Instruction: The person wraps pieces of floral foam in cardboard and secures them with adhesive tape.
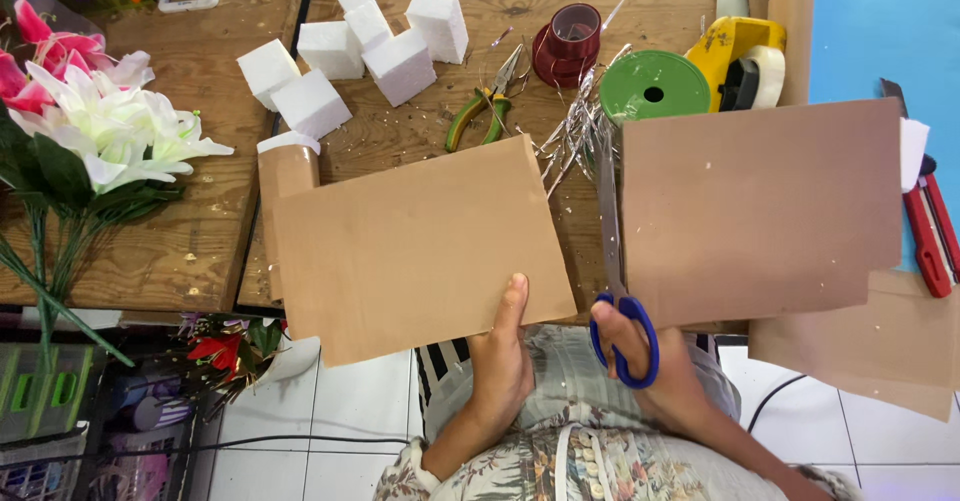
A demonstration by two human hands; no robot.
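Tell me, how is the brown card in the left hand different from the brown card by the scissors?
The left hand pinches the left brown card at its bottom edge; the right brown card is not visibly gripped and sits beside the blue-handled scissors in the right hand. The left card tilts and looks lighter tan; the right card sits nearly level and looks darker, pinkish brown. Both are flat, plain rectangles.

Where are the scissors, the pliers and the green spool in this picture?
scissors [622,341], head view, on the blue handle loop in the right hand.
pliers [480,111], head view, on the green handles.
green spool [655,86], head view, on its flat top face.
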